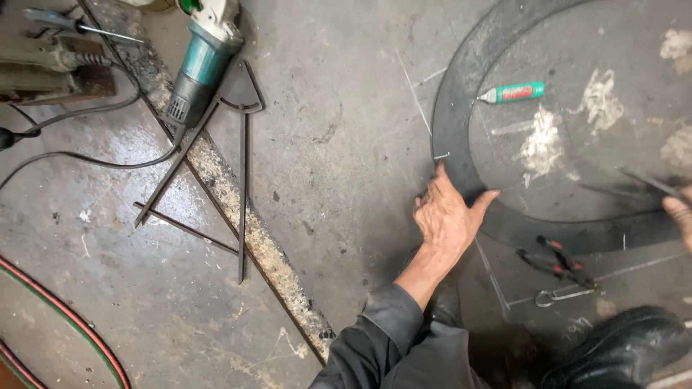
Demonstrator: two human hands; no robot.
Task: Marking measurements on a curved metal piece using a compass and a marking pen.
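Resting flat on the floor, the left hand (448, 216) lies open with fingers spread, its fingertips and thumb pressed on the outer edge of a dark curved metal band (453, 115) that sweeps in a wide arc from the upper middle round to the lower right. The right hand (680, 215) shows only at the far right edge; it seems to pinch a thin dark rod (649, 181) above the band, though how tightly it closes cannot be told. The two hands are well apart, with the band's lower curve between them. The surface is a grey concrete floor (339, 144), stained and marked with white chalk lines. Inside the arc lies a green and red marker (513, 92). Just below the band lie red-handled pliers (559, 263) and, near them, a small metal ring (546, 297). A black shoe (620, 346) shows at the lower right. Well off to the upper left sit a teal angle grinder (202, 61), a frame of thin steel bars (216, 180) and a screwdriver (76, 24). Hoses (72, 317) curve across the lower left corner.
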